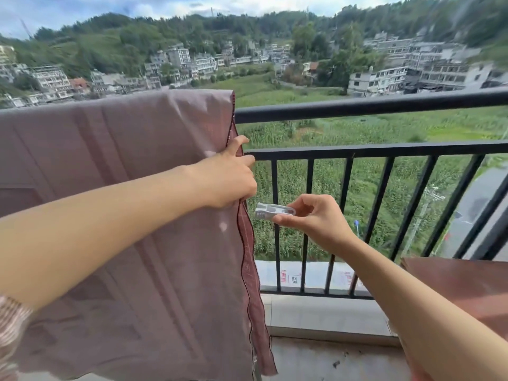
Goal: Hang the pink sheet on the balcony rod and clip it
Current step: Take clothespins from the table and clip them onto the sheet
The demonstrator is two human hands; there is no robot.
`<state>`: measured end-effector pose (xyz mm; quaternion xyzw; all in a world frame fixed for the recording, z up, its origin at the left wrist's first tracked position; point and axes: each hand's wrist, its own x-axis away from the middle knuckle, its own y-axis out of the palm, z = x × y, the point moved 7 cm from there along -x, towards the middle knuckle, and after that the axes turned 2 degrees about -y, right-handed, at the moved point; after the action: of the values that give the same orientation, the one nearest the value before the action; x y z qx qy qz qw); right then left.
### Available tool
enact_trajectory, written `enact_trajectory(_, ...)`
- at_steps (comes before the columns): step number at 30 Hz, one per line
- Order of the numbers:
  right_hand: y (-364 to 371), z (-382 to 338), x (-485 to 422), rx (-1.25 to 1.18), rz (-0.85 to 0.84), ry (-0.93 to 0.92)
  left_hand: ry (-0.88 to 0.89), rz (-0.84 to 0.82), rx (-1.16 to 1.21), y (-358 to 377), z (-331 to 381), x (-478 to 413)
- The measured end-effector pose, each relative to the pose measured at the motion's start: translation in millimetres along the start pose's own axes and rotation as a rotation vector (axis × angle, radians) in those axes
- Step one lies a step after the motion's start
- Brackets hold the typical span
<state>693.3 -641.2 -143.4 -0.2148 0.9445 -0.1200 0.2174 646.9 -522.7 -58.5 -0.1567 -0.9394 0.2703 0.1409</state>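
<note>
The pink sheet [123,160] hung draped over the balcony rod [357,105], toward 9 o'clock. The left hand [228,177] gripped its right edge. At 4 o'clock from it, the right hand [310,218] pinched a white clip [272,210], near the sheet but apart from it.

The pink sheet [123,147] covers the railing's left side. Rightward the top rod [371,105] lies bare. Upright bars [413,209] close off the space below.

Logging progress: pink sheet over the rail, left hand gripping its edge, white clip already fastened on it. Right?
No. The head view shows the white clip off the pink sheet, pinched in the right hand beside its edge. The rail and left hand are as stated.
</note>
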Motion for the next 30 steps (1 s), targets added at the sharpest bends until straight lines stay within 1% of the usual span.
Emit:
enact_trajectory(2, -1.9, 0.6, -6.4, 0.014, 0.008, 0.013, -0.021, 0.049, 0.071, 4.3, -3.3, -5.5)
enact_trajectory(6, 7.4, -4.4, -10.5, 0.019, -0.032, 0.003, -0.067, 0.111, 0.216, 6.8, -8.7, -4.6)
enact_trajectory(10, 18.7, -6.5, -18.1, 0.028, -0.032, 0.012, -0.082, 0.079, 0.155, 9.2, -8.1, -4.2)
enact_trajectory(16, 36.8, -11.4, -23.4, 0.006, -0.083, 0.002, -0.086, 0.074, 0.192, 8.4, -8.7, -2.4)
enact_trajectory(25, 45.0, -1.5, -12.5, 0.006, -0.015, 0.033, -0.087, 0.094, 0.241, 8.0, -5.3, 3.8)
enact_trajectory(27, 46.4, 0.5, -8.7, 0.042, -0.029, 0.037, -0.109, 0.169, 0.284, 6.2, -3.3, 4.1)
enact_trajectory(30, 38.6, 17.1, 2.2, 0.066, -0.012, 0.071, -0.147, 0.449, 0.280, -4.8, 5.2, 0.2)
